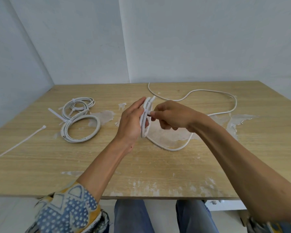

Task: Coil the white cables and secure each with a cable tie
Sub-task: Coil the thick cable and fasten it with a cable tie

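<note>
My left hand (131, 119) holds a small upright coil of white cable (146, 118) edge-on above the middle of the wooden table (107, 158). A white cable tie (149, 113) crosses the coil, and my right hand (170, 116) pinches it at the coil's right side. The uncoiled rest of this cable (188, 96) runs from the coil over the table's right half to the back edge. Two tied coils lie at the left: a larger one (81, 129) in front and a thinner one (79, 105) behind. A loose cable tie (22, 142) lies at the far left.
The table stands in a corner of pale walls. Patches of peeled veneer and white flakes (237, 120) mark its surface at the centre and right. The front edge runs just above my knees in blue trousers (133, 216).
</note>
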